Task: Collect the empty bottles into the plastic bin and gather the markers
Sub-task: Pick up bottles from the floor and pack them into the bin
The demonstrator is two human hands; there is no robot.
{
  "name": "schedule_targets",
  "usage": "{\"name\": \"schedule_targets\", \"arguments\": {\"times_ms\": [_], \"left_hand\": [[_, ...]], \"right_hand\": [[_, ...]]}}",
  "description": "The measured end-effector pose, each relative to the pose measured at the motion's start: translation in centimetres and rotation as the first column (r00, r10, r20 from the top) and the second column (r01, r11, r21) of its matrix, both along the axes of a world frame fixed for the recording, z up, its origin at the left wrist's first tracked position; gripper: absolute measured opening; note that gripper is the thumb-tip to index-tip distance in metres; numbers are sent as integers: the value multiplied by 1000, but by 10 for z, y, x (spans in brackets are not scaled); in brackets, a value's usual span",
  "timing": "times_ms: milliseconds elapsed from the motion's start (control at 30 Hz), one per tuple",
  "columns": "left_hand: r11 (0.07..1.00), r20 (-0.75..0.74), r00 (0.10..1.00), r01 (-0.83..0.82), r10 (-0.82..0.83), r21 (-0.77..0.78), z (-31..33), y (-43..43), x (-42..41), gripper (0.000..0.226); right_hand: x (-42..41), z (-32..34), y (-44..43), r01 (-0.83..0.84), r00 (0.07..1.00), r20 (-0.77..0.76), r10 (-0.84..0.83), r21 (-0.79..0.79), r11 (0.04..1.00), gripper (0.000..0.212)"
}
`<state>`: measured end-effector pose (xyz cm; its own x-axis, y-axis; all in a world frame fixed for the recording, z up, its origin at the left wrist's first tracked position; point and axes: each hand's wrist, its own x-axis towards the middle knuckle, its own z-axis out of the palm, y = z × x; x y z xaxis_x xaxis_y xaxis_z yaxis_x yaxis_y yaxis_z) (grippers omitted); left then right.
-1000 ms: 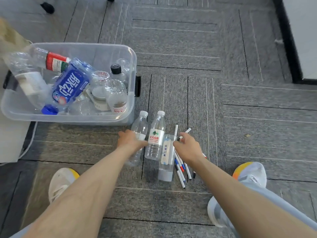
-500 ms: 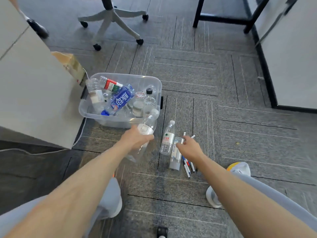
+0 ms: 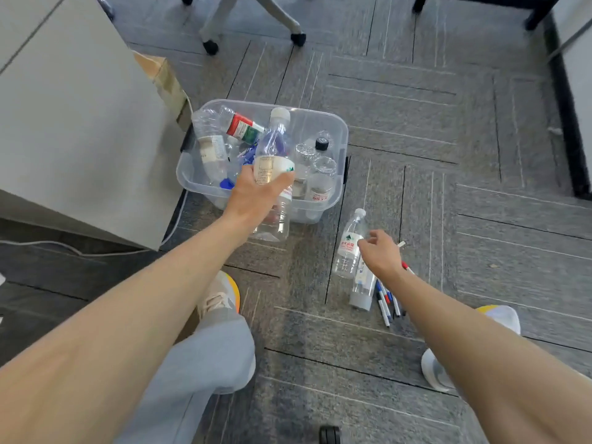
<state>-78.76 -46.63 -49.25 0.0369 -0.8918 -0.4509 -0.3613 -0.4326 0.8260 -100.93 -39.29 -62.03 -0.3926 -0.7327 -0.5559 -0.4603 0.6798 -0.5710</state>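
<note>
**Grey carpet-tile floor (image 3: 448, 187), bottle over bin**

A grey cabinet (image 3: 80, 123) and a cardboard box (image 3: 163, 75) crowd the left side of the clear plastic bin (image 3: 344, 139). My left hand (image 3: 256, 193) grips a clear white-capped bottle (image 3: 272, 145) above the binned bottles. My right hand (image 3: 381, 254) is loosely curled and holds nothing, just beside the red-labelled clear bottle (image 3: 349, 248) lying by the markers (image 3: 387, 302).

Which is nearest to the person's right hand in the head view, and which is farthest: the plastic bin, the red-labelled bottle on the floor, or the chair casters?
1. Red-labelled bottle: lying on the carpet, right at the fingertips of the right hand.
2. Plastic bin: ahead and to the left.
3. Chair casters: far ahead, beyond the bin.
</note>
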Motion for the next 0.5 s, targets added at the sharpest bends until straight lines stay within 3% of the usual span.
{"name": "schedule_targets", "arguments": {"times_ms": [267,400,500], "left_hand": [[999,20,1000,-16,17,-42,-39,-75,21,44],[999,25,999,-33,34,-32,-51,-90,27,55],[999,34,999,-30,30,-21,-50,-89,29,43]], "right_hand": [[19,-113,-49,93,988,-131,-77,117,989,55],[26,-134,-57,117,983,-154,-98,116,986,77],[31,-137,-54,170,982,-108,-158,108,980,94]]}}
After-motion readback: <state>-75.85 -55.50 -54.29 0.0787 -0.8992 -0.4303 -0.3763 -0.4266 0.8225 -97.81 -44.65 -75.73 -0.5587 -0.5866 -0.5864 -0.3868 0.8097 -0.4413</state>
